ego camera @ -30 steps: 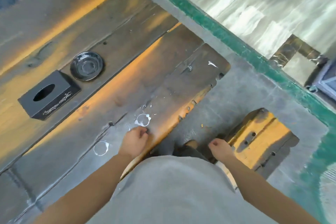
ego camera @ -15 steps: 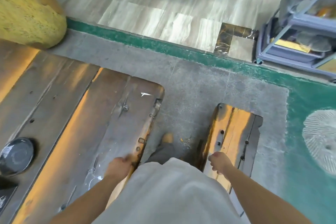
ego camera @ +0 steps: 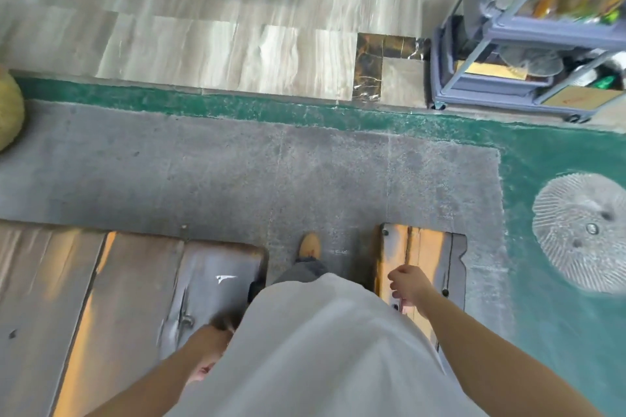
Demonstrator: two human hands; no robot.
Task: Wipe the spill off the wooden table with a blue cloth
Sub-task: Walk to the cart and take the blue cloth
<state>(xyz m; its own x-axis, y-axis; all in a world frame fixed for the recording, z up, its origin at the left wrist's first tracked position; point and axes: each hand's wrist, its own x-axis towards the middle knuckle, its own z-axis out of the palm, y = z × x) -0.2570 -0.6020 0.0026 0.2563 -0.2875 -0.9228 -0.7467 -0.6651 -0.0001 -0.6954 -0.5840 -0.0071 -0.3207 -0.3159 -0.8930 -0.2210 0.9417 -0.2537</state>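
Planks of the wooden table (ego camera: 135,298) fill the lower left, with a small white smear (ego camera: 225,278) near its end corner. The person stands in the gap between it and a wooden bench (ego camera: 423,254), one tan shoe (ego camera: 310,245) forward. The left hand (ego camera: 208,347) is at the table's near edge, blurred and half behind the pale shirt (ego camera: 321,349), so I cannot tell its grip. The right hand (ego camera: 408,284) hangs over the bench, fingers loosely curled, holding nothing. A grey cart (ego camera: 491,86) stands far right.

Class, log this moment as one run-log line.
stage: pre-wipe | left hand: at dark wooden table edge, grip unclear | right hand: loosely curled, empty, above orange-brown wooden bench | white spill mark: unwiped | blue cloth: not in view
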